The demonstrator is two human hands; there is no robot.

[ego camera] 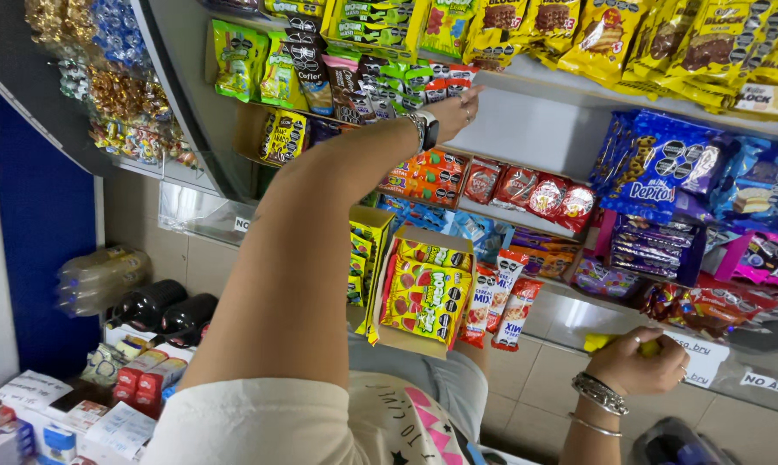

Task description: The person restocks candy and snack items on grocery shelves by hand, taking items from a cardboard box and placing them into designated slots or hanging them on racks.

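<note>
My left hand (454, 110), with a watch on its wrist, reaches up to a row of small dark and green snack packets (406, 79) on an upper shelf. Its fingertips touch the right end of that row; whether they grip a packet is unclear. My right hand (637, 362), wearing bracelets, rests low at the right on a glass counter top (570, 314) and is closed around a small yellow object (597, 343). An open cardboard box (406, 337) of yellow, green and red candy packets (425, 297) sits between my arms, against my body.
Shelves full of hanging snack bags (630, 39), blue cookie packs (656, 164) and red packets (535, 191) fill the wall ahead. Wrapped sweets (118, 77) hang at the upper left. Dark bottles (161, 308) and small boxes (143, 370) lie lower left.
</note>
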